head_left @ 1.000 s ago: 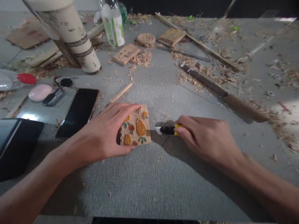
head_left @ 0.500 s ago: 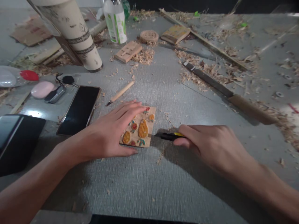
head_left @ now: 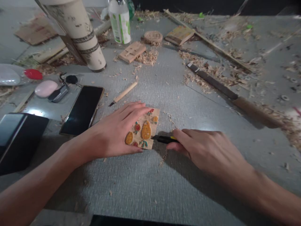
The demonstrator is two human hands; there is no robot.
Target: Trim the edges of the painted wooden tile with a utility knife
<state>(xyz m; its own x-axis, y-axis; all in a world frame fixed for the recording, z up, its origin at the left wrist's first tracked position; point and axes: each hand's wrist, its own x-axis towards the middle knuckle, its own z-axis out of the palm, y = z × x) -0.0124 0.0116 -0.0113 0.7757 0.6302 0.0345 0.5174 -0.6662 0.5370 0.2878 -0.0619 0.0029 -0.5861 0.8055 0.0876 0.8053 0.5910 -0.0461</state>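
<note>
A small carved wooden block (head_left: 152, 128) lies on the grey table, painted with yellow gourds, red flowers and blue-green leaves. My left hand (head_left: 117, 131) grips it from the left, fingers along the far edge and thumb at the near edge, covering its left part. In my right hand (head_left: 199, 146) is a black and yellow utility knife (head_left: 164, 139), pinched between thumb and fingers. Its blade tip meets the block's right side, close to the largest gourd. Just beyond my left hand rests a carving tool (head_left: 124, 93) with a wooden handle.
Left of my hand lie a phone (head_left: 82, 110) and a dark folded device (head_left: 25, 141). A tall tumbler (head_left: 91, 47), a bottle (head_left: 119, 25) and a carved wood piece (head_left: 132, 52) stand behind. A long blade with a wooden handle (head_left: 256, 111) lies right among shavings (head_left: 202, 78).
The knife has moved left, so its tip now reaches over the block's right edge. My left hand still holds the block; the whole view has shifted slightly.
</note>
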